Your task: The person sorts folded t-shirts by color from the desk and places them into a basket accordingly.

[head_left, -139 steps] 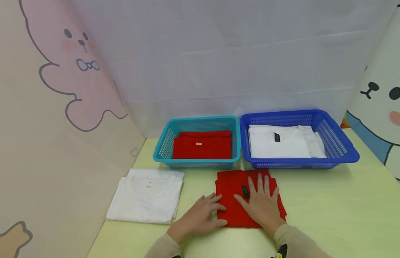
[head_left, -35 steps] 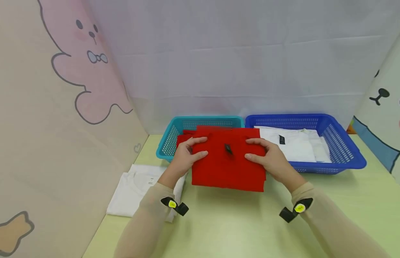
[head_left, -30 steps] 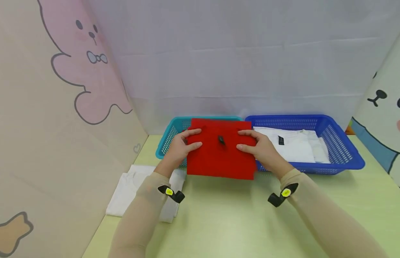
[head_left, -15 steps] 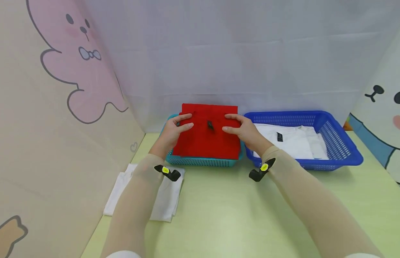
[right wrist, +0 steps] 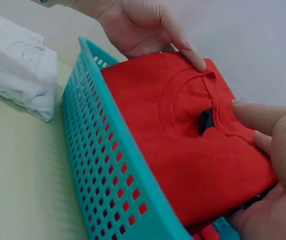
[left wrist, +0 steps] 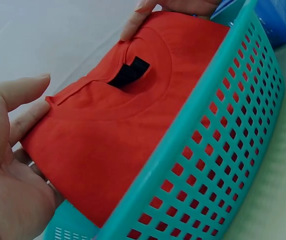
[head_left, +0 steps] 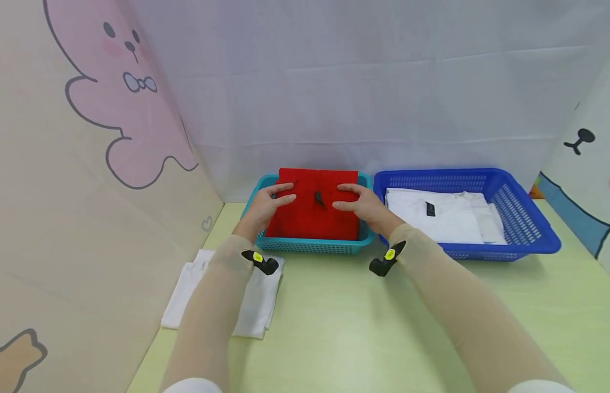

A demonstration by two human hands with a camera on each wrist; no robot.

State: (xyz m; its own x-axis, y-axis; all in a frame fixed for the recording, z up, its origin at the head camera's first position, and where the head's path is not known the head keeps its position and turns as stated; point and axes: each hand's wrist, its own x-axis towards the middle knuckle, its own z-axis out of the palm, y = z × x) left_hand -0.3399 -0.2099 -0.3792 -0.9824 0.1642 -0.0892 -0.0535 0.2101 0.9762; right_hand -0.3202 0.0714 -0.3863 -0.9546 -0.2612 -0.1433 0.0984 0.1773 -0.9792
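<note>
A folded red T-shirt (head_left: 312, 221) with a black neck label lies tilted in the teal basket (head_left: 309, 246), its far edge raised above the rim. The left hand (head_left: 262, 208) holds its left side, with some fingers beneath the cloth and the thumb lifted in the left wrist view. Along the opposite side, the right hand (head_left: 368, 207) grips the shirt, its thumb (right wrist: 257, 116) near the neckline and other fingers underneath in the right wrist view. Red cloth (right wrist: 208, 233) shows below the shirt; most of what lies under it is hidden.
A blue basket (head_left: 501, 250) with folded white T-shirts (head_left: 447, 221) stands right of the teal one. Partly behind the left forearm, a folded white T-shirt (head_left: 258, 305) lies on the pale green table (head_left: 329, 322). A white cloth wall (head_left: 334, 109) rises behind the baskets.
Both hands have lifted the red T-shirt from the table, carried it forward and left, and lowered it into the teal basket. Over the last half second it has sunk slightly.
</note>
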